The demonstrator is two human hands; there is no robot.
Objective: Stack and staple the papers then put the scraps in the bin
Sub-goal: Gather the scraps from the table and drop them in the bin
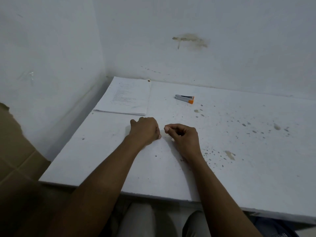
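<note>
White worktop (pixel 222 151) in a corner of white walls, speckled with dark marks.

We find the stack of papers (pixel 124 98) lying flat at the far left of the worktop, near the corner. The stapler (pixel 185 98), grey with an orange end, lies to the right of the stack, apart from it. Nearer to us, our left hand (pixel 145 130) rests knuckles-up, fingers curled under; our right hand (pixel 183 135) is loosely curled, thumb toward forefinger. Whether either holds anything, we cannot tell. Brown cardboard (pixel 15 151) stands at the left.
</note>
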